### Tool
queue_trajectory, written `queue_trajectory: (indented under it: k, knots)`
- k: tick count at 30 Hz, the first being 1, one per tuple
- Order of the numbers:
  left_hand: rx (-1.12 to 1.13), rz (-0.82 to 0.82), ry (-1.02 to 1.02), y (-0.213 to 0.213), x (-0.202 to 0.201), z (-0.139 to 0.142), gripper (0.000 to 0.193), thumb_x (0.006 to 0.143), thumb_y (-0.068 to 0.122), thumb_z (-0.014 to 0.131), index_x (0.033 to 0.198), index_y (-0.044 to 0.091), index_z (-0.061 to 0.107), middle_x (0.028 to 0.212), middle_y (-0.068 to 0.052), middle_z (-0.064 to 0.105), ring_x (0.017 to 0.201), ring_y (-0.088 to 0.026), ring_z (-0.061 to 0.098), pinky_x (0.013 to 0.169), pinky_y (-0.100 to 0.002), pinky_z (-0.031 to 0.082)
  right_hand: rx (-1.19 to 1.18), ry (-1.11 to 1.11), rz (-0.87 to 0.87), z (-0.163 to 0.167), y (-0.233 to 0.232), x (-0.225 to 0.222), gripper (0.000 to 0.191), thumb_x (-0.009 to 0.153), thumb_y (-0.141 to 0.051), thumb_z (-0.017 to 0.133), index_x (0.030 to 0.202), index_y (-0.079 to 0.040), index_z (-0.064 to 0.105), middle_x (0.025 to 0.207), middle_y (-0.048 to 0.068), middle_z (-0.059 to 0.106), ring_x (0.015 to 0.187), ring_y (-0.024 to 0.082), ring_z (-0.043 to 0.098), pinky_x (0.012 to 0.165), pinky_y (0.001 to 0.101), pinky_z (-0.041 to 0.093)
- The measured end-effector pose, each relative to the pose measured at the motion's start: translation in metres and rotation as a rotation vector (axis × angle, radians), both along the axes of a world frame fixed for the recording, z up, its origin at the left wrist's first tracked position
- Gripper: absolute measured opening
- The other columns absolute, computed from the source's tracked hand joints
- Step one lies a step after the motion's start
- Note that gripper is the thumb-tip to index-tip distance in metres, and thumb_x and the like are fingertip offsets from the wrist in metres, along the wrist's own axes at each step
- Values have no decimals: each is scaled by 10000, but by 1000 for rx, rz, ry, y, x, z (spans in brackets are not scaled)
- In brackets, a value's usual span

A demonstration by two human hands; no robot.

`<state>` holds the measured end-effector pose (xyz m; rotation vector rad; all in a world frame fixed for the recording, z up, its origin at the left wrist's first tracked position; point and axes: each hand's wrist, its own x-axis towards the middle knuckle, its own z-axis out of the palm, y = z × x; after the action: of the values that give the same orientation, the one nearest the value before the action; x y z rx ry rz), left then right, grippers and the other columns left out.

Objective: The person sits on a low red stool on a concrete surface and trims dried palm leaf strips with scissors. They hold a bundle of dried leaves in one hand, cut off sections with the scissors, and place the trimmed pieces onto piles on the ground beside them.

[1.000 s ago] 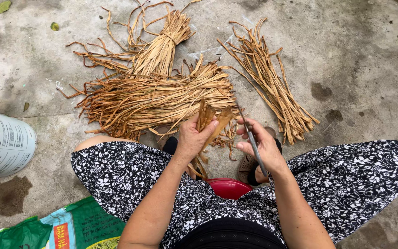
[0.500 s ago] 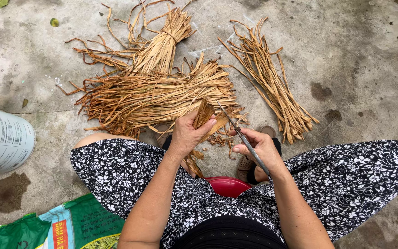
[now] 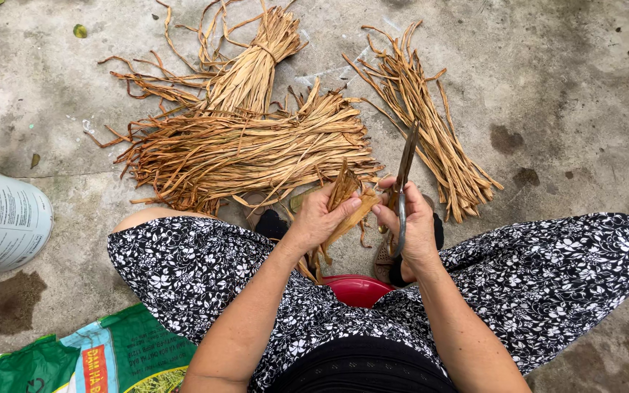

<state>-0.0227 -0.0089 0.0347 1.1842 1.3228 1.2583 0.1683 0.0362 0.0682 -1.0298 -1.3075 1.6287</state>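
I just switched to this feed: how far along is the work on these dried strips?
Looks done: one tied bundle stands at the top, and a loose sheaf lies apart on the right. In hand: the left hand grips a few dried strips, while the right hand holds scissors, blades pointing away. Seemingly left: the big untied pile on the concrete floor, the largest share.

The scene is lit evenly by soft, diffuse daylight; no hard shadows or glare are seen on the concrete floor (image 3: 562,87). Focus is sharp throughout, with the dried leaf strips (image 3: 256,149) rendered crisply, and slight wide-angle stretching is noted at the edges.
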Motion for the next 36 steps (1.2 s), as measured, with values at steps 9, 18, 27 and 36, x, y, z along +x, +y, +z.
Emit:
queue_trajectory:
  k: [9,18,27,36]
  knots:
    - [-249,-162,-9,-1,4,22,365,1002,327,632,1270,80,628,699,-8,654,538,-98,577,470,-238,475,217,-35,-67,-4,7,0,493,876,43,756,1321,-64,572,1064,23,695,916,67,638,826,218,535]
    - [-198,-494,-425,-4,11,11,517,1024,341,629,1426,43,496,1080,-83,704,885,-153,740,667,-302,630,58,80,-25,-7,8,3,467,863,98,739,1279,-66,607,1049,27,670,989,95,652,877,259,559]
    - [-321,-644,-769,-9,3,7,655,1055,509,482,1604,198,308,966,-150,726,798,-170,694,733,-295,588,-70,333,28,-14,14,14,497,837,96,734,1280,-81,598,1032,55,698,1006,137,673,931,291,553]
    - [-229,-258,-409,-2,4,-10,387,916,281,799,1207,55,681,978,6,702,836,-69,630,744,-250,521,-18,234,-51,-19,16,14,480,861,93,745,1291,-64,600,1015,29,668,936,111,639,825,264,535]
